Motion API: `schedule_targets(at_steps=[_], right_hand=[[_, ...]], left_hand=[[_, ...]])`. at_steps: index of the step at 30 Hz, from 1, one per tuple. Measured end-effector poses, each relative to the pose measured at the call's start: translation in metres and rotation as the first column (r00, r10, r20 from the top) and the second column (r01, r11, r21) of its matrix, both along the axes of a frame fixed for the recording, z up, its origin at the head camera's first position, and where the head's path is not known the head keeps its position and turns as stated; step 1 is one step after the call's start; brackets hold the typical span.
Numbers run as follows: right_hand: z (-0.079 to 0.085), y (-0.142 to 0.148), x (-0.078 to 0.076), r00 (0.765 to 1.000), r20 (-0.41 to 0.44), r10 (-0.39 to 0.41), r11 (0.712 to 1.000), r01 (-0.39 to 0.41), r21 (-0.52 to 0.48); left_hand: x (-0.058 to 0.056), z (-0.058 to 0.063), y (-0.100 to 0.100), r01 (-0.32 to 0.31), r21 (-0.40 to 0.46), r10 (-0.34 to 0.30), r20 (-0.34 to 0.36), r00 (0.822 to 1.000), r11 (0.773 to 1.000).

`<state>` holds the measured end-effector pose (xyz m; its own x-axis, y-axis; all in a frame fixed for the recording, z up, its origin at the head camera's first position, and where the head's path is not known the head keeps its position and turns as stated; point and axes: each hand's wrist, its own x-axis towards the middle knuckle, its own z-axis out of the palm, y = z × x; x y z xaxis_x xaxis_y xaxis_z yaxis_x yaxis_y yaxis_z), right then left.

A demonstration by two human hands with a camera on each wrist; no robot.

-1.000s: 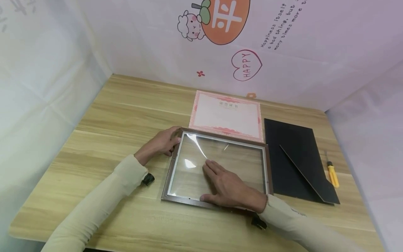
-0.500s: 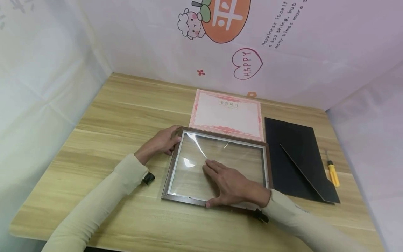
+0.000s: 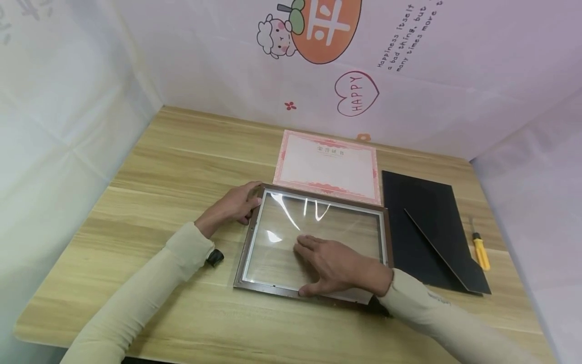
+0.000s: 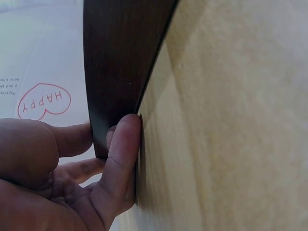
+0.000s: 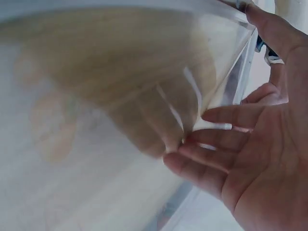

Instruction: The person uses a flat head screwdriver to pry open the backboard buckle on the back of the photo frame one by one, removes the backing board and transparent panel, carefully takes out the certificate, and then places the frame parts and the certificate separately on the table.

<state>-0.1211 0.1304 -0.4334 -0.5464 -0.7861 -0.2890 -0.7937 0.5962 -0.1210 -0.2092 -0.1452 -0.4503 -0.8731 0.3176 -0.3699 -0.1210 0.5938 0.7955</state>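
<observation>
A brown picture frame with a pale inner rim lies flat on the wooden table. A clear sheet fills its opening and shows bright curved glare. My left hand grips the frame at its far left corner; in the left wrist view the thumb and fingers pinch the frame's dark side. My right hand rests on the sheet with fingers extended, its thumb at the near edge of the frame. In the right wrist view, the fingertips touch the sheet, which mirrors them.
A pink-bordered certificate lies just behind the frame. To the right are a black backing board, with a raised flap or strut, and a screwdriver with a yellow handle. White printed cloth encloses the table's back and sides.
My right thumb has shifted right along the near edge, and the right fingers have drawn slightly nearer. New glare streaks show on the sheet's far part. My left hand stays in place.
</observation>
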Motion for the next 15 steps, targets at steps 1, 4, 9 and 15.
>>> schedule_targets(at_steps=[1,4,9,15], right_hand=[[0.001,0.0,0.0,1.0,-0.007,0.015,1.0,-0.015,-0.006],[0.003,0.002,0.005,0.994,-0.054,0.094,0.994,-0.096,-0.048],[0.003,0.002,0.02,0.952,-0.218,0.216,0.965,-0.242,-0.103],[0.01,-0.003,0.044,0.832,-0.477,0.283,0.957,-0.281,0.077]], left_hand=[[0.0,0.0,0.0,-0.001,-0.001,0.001,0.0,1.0,1.0],[0.0,0.0,0.0,0.001,-0.005,-0.001,0.004,1.0,1.0],[0.0,0.001,0.0,0.009,-0.018,-0.009,-0.003,1.0,1.0],[0.0,0.002,0.001,0.013,-0.028,-0.013,0.001,1.0,1.0]])
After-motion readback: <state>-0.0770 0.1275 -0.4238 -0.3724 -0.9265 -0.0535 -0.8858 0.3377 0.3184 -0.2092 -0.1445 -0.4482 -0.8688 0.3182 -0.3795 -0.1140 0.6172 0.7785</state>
